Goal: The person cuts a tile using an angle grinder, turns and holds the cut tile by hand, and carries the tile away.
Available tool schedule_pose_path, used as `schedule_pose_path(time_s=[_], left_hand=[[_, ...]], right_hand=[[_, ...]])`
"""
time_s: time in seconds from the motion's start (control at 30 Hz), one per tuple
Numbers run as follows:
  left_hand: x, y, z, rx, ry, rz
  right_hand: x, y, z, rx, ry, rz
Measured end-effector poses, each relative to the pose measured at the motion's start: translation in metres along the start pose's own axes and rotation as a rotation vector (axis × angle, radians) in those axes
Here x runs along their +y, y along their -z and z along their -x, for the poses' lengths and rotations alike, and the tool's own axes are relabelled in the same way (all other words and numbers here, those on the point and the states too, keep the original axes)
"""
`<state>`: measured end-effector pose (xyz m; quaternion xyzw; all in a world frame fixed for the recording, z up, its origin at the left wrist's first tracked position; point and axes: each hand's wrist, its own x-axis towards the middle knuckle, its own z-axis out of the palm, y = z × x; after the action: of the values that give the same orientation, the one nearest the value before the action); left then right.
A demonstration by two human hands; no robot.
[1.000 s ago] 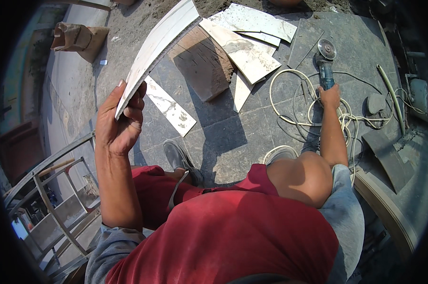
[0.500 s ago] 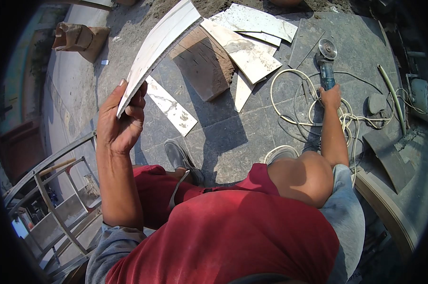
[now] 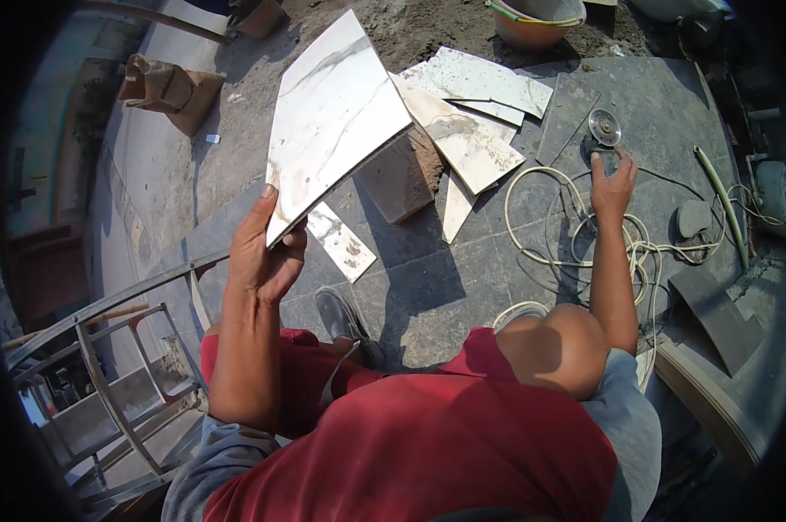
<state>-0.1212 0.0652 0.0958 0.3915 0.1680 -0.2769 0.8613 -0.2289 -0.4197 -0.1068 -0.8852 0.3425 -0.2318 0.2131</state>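
Note:
My left hand (image 3: 267,252) grips the lower corner of a white marble-patterned tile (image 3: 336,113), thumb on its face and fingers beneath. The tile is raised and tilted, its grey-veined face turned up, and it covers part of a brown block (image 3: 397,187) standing on the paving. Far to the right, my right hand (image 3: 613,183) is closed round an angle grinder (image 3: 609,155) just behind its disc (image 3: 604,127), thumb and forefinger on either side. Most of the grinder's body is hidden under that hand. Several cut tile pieces (image 3: 467,139) overlap beyond the block, and a narrow offcut (image 3: 343,242) lies nearer me.
Pale looped cable (image 3: 641,235) lies around my right forearm. A metal frame (image 3: 106,383) stands at the left. Further off are a paper sack (image 3: 163,91) and a bucket (image 3: 536,26). A dark slab (image 3: 715,317) and a small grey stone (image 3: 693,217) lie at the right.
My left hand has turned the tile from nearly edge-on so its broad face shows. My right hand has shifted forward along the grinder toward the disc. The view has tipped slightly upward.

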Motion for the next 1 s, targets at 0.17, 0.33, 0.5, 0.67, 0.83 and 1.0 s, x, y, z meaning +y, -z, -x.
schedule_pose_path(time_s=[0.17, 0.33, 0.5, 0.67, 0.83, 1.0], left_hand=[[-0.009, -0.008, -0.01, -0.233, 0.081, 0.127], [-0.015, -0.019, -0.001, -0.335, 0.171, 0.276], [-0.02, -0.023, 0.009, -0.396, 0.226, 0.339], [-0.022, -0.03, 0.012, -0.447, 0.24, 0.343], [-0.022, -0.033, 0.019, -0.46, 0.258, 0.339], [-0.024, -0.033, 0.03, -0.337, 0.189, 0.246]], right_hand=[[-0.151, 0.042, 0.001, -0.411, 0.499, -0.752], [-0.245, 0.069, 0.013, -0.422, 0.782, -1.05], [-0.264, 0.076, 0.016, -0.617, 0.913, -1.15], [-0.269, 0.077, 0.016, -0.539, 0.939, -1.154], [-0.268, 0.07, 0.004, -0.485, 0.811, -1.016], [-0.264, 0.056, -0.019, -0.451, 0.782, -0.73]])
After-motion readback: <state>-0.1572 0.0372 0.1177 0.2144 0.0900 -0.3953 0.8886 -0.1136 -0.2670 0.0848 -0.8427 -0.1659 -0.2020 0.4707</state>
